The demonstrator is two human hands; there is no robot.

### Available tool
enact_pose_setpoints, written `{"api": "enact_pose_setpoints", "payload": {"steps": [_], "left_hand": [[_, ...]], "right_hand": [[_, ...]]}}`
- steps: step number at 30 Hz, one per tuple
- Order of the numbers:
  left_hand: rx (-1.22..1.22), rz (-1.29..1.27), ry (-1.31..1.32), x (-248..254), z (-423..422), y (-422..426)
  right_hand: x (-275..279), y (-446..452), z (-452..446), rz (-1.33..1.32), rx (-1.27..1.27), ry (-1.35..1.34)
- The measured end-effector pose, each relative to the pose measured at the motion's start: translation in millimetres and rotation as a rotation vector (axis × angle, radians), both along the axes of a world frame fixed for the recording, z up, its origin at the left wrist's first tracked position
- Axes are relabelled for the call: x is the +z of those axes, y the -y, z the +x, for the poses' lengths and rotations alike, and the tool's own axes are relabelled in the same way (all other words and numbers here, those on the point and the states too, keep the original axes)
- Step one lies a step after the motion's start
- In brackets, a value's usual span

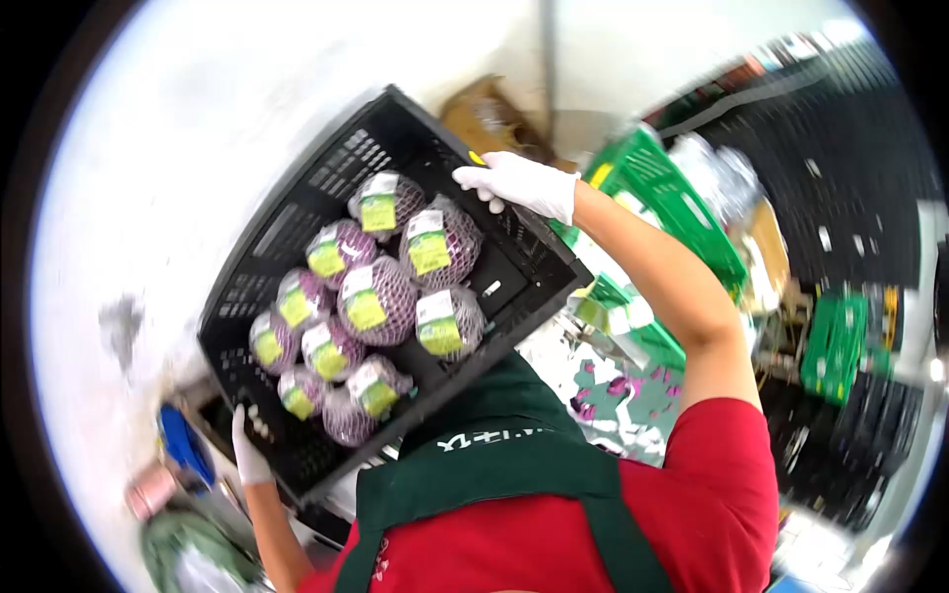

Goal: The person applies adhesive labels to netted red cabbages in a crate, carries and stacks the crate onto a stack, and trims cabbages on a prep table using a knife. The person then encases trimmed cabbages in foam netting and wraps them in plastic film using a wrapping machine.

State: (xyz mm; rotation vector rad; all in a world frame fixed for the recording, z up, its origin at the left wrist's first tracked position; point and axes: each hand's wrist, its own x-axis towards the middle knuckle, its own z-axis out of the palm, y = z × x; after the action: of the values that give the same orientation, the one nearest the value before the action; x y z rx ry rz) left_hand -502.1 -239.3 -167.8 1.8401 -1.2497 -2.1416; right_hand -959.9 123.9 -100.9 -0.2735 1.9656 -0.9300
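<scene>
A black plastic crate (504, 341) is held up in front of my chest, tilted in view. In it lie several purple cabbages (378, 301) wrapped in netting, with green and yellow labels. My right hand (519, 185), in a white glove, has its fingers curled over the crate's upper right rim. At the lower left end, my left hand (249, 453), also gloved in white, grips the crate's edge; its fingers are partly hidden by the crate.
Green crates (682, 212) stand to the right, with clear plastic (727, 178) beside them. A cardboard box (494, 114) is behind the black crate, near the white wall (198, 128). Purple leaf scraps (618, 385) lie low at the right. More black crates (875, 420) stand far right.
</scene>
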Motion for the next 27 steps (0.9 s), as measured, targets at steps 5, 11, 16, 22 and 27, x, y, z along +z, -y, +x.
{"api": "enact_pose_setpoints", "payload": {"steps": [5,11,16,22,27], "left_hand": [[-0.155,0.091,-0.167,12,-6,36],[-0.469,0.080,-0.262,60,0,42],[-0.662,0.079,-0.368,153,67,29],[-0.937,0.092,-0.501,304,207,-59],[-0.988,-0.189,-0.273,335,119,-216]], "right_hand": [[109,-45,111,-0.005,-0.273,-0.116],[93,-135,327,-0.159,-0.711,-0.412],[142,-178,516,-0.277,-0.943,-0.378],[239,-279,767,-0.385,-1.144,-0.455],[264,-376,784,-0.344,-1.384,-0.427]]}}
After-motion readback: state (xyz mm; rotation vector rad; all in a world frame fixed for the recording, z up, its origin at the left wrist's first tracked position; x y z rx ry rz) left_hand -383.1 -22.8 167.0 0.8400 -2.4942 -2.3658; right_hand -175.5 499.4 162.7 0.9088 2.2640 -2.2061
